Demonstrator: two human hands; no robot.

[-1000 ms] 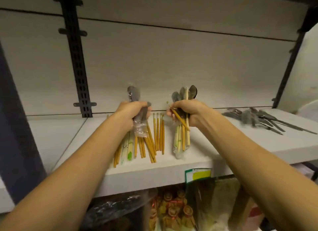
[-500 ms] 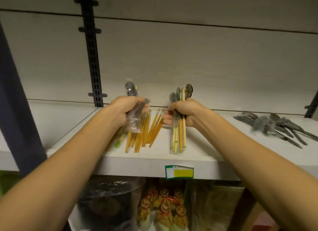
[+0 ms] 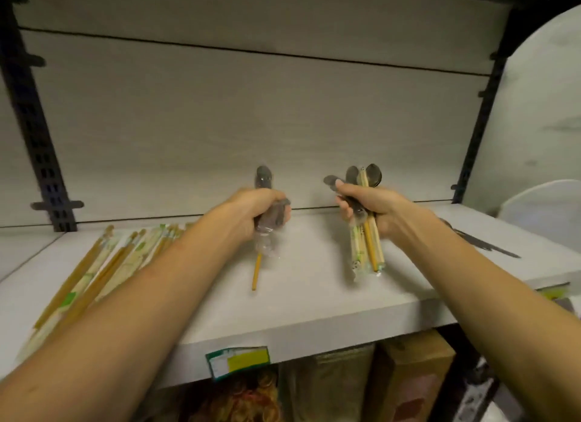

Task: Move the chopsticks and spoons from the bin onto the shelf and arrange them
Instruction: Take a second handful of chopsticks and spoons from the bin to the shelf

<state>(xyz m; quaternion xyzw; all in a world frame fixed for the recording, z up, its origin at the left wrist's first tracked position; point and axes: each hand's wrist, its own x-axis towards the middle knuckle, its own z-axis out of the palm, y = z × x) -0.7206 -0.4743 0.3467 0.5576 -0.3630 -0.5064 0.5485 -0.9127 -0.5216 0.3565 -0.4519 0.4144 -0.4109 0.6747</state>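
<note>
Shelf (image 3: 314, 295): left hand (image 3: 251, 211) grips one spoon (image 3: 263, 178); right hand (image 3: 374, 207), three spoons (image 3: 372, 174).

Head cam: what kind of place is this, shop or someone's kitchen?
Most likely a shop or its stockroom. The white shelf hangs on slotted black uprights and carries a price label on its front edge, with packaged goods stacked below. Wrapped chopsticks lie on it like stock.

Below the yellow price label (image 3: 238, 359) I see a brown carton (image 3: 412, 377) at right; black slotted uprights (image 3: 37, 138) flank the grey back panel (image 3: 251, 122) above it.
</note>
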